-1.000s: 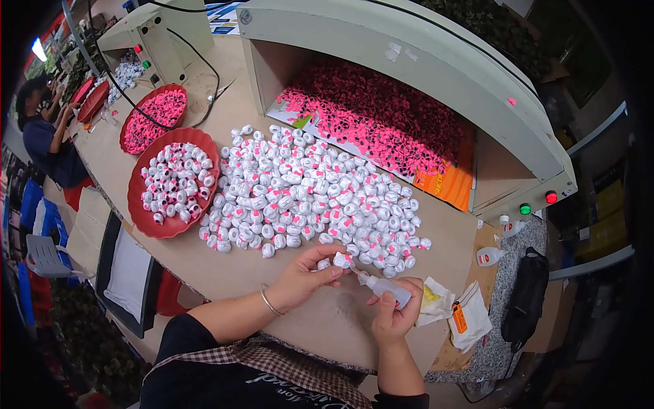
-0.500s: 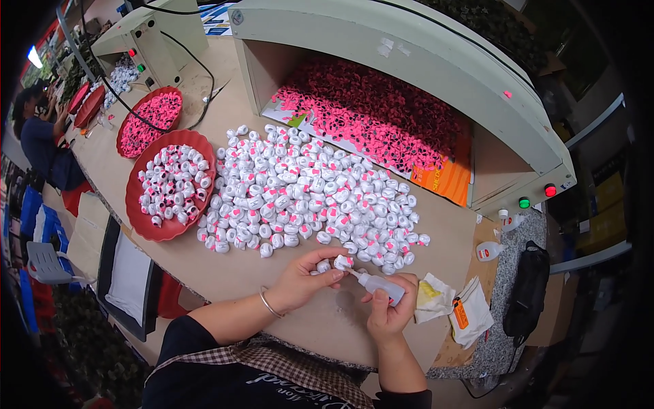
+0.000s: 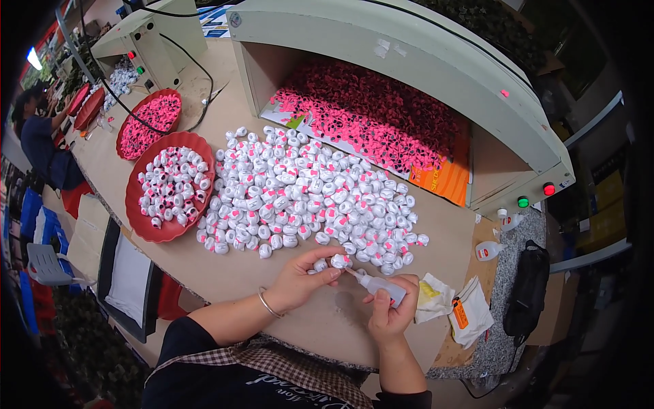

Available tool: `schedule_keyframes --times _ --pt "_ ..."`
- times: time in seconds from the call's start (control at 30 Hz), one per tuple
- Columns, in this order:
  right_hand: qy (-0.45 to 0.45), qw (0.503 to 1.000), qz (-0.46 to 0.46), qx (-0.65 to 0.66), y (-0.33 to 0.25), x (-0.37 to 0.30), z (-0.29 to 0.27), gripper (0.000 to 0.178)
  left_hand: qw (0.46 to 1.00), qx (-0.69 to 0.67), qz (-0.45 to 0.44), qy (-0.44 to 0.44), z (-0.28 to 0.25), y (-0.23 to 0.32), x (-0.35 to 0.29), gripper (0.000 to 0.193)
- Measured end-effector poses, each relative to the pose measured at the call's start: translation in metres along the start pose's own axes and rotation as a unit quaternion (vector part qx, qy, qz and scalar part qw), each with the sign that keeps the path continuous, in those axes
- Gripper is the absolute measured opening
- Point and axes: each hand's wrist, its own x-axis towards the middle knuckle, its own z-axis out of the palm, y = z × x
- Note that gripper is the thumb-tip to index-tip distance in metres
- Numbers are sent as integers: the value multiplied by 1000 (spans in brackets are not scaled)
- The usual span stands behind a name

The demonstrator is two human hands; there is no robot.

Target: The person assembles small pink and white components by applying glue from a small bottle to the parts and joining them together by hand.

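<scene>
Between the thumb and fingers of my left hand [image 3: 297, 285] is a small rounded white piece [image 3: 340, 261] with a pink patch. Another white piece [image 3: 320, 264] shows among the curled fingers of that hand. My right hand [image 3: 394, 315] grips a translucent squeeze bottle [image 3: 375, 283], tilted so that its thin nozzle points at the held piece. Whether the tip touches it I cannot tell. Just beyond my hands a wide heap of similar white pieces [image 3: 293, 191], many with pink patches, covers the tabletop [image 3: 306, 347].
At the left stand a red scalloped bowl [image 3: 162, 234] of white pieces and a red bowl [image 3: 178, 112] of pink bits. A pale green arched housing [image 3: 402, 41] shelters pink and black bits [image 3: 368, 109]. White packets [image 3: 471, 313], small bottles [image 3: 488, 251] and a black pouch [image 3: 528, 290] lie right.
</scene>
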Motion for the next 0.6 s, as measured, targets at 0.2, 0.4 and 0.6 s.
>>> schedule_keyframes --times 0.2,0.4,0.6 --pt "108 956 205 182 -21 25 -12 22 999 -20 -23 9 1 3 1 35" --pt "69 980 178 49 21 88 -34 20 999 -15 -50 -4 -2 4 -3 35" --pt "26 930 172 -325 106 177 -37 25 998 -22 -56 -22 2 1 1 37"
